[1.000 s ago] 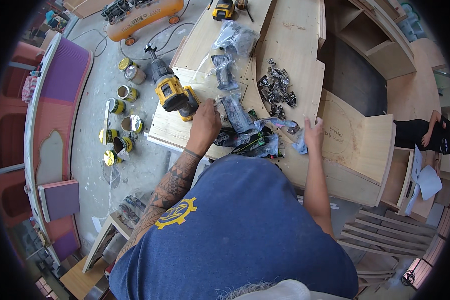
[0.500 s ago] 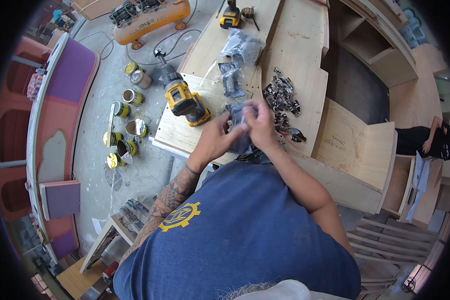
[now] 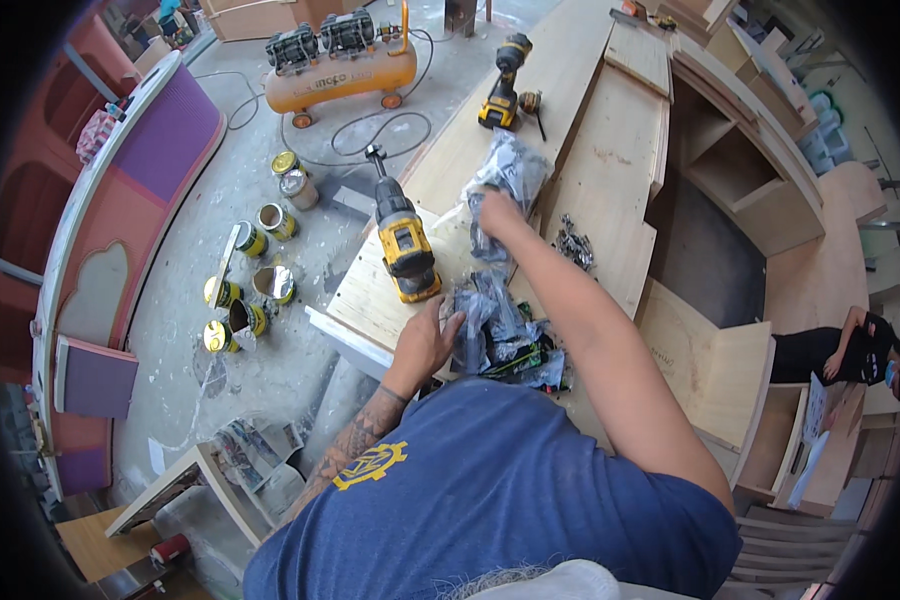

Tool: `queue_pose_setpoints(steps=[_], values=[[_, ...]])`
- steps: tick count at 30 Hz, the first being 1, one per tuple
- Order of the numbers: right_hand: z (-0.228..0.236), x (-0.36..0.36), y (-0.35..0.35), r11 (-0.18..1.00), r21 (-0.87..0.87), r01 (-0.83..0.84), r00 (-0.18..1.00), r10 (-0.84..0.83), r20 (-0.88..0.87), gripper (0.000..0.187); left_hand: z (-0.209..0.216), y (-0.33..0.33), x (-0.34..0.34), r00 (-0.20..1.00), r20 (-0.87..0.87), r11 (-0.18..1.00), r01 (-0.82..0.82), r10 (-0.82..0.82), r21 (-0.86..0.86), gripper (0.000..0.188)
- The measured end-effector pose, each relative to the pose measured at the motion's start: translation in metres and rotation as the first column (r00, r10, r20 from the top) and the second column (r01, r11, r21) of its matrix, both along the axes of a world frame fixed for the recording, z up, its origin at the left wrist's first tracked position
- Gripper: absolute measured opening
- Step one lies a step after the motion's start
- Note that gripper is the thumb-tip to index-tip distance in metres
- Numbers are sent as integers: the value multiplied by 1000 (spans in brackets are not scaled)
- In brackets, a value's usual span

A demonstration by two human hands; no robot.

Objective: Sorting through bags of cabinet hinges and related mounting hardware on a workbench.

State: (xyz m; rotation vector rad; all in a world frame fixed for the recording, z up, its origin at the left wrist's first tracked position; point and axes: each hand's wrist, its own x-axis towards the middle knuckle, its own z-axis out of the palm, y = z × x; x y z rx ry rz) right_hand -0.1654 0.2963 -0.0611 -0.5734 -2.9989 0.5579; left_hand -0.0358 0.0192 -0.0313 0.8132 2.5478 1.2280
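Observation:
My right hand [image 3: 498,214] reaches forward across the wooden panel, its fingers closed on a clear plastic bag [image 3: 486,243] with dark contents. Just beyond it lies a fuller clear bag [image 3: 518,165]. Nearer to me, my left hand [image 3: 428,343] rests with fingers apart beside a heap of crumpled plastic bags [image 3: 490,318], its fingertips at the heap's edge. A yellow and black cordless drill [image 3: 407,250] stands left of the bags, close to my left hand. Metal hinges [image 3: 573,244] lie in a pile, partly covered by my right forearm.
A second cordless driver [image 3: 504,85] stands farther along the panel. Open paint cans [image 3: 275,284] and an orange air compressor [image 3: 345,80] are on the floor to the left. Wooden cabinets [image 3: 735,180] stand at right, where a person in black [image 3: 820,352] is near.
My right hand has left the dark packet both hands held and gone forward to the bag. My left hand has come down beside the plastic heap. The head view has shifted.

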Motion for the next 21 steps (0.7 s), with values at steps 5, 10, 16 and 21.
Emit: queue_pose_setpoints(steps=[5,10,16,21], values=[[10,-5,-14,984,-61,165,981,-157,114,58,1,-33,10,996,82,1000,-21,20,4,45],[-7,-16,17,986,-158,54,958,-7,285,59,6,-40,9,978,206,999,36,-30,-22,41],[14,-15,-3,963,-257,80,887,49,459,64,2,-27,7,982,179,996,69,-57,-61,48],[-9,8,-1,984,-157,85,969,-45,241,73,5,-14,4,983,124,990,137,-132,-28,50]])
